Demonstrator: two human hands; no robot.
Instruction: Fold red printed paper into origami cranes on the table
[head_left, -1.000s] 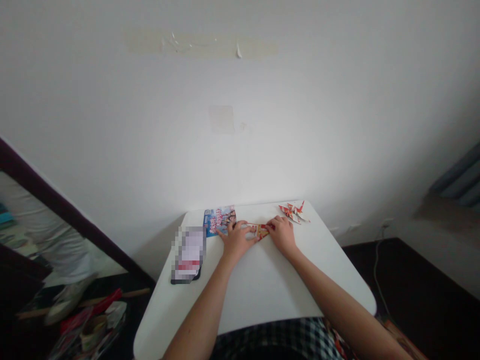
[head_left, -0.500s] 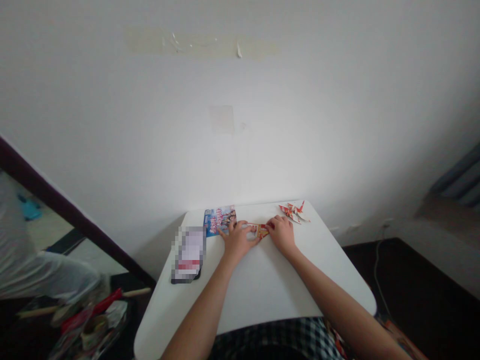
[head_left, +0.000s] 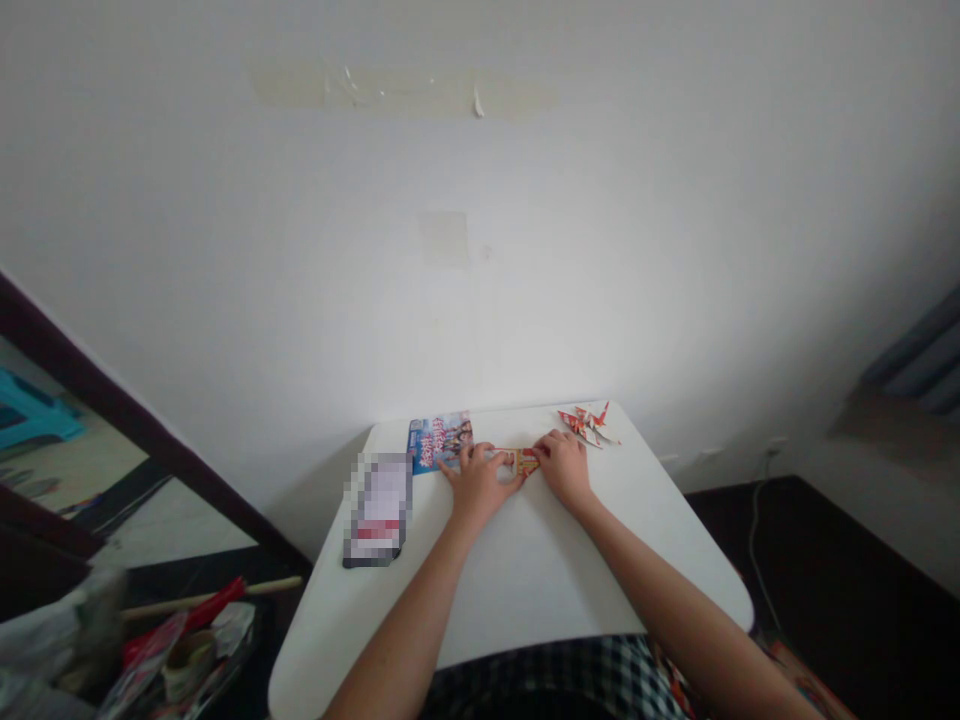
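Note:
A strip of printed red and yellow paper, seemingly folded, lies on the white table between my hands. My left hand holds it down at the left end, thumb and index finger on the paper and the other fingers spread toward a blue printed booklet or sheet. At the other end, the closed fingers of my right hand pinch the strip; their tips are partly hidden. Just beyond that hand sit folded red and white paper pieces with pointed ends.
A phone with a blurred screen lies on the left of the white table. The wall rises behind. Bags and a container of odds and ends stand lower left, near a dark-framed mirror or opening showing a blue stool.
The person's light-clothed leg at the far left has gone from view, and the blue stool shows there now. My hands have barely shifted on the paper strip.

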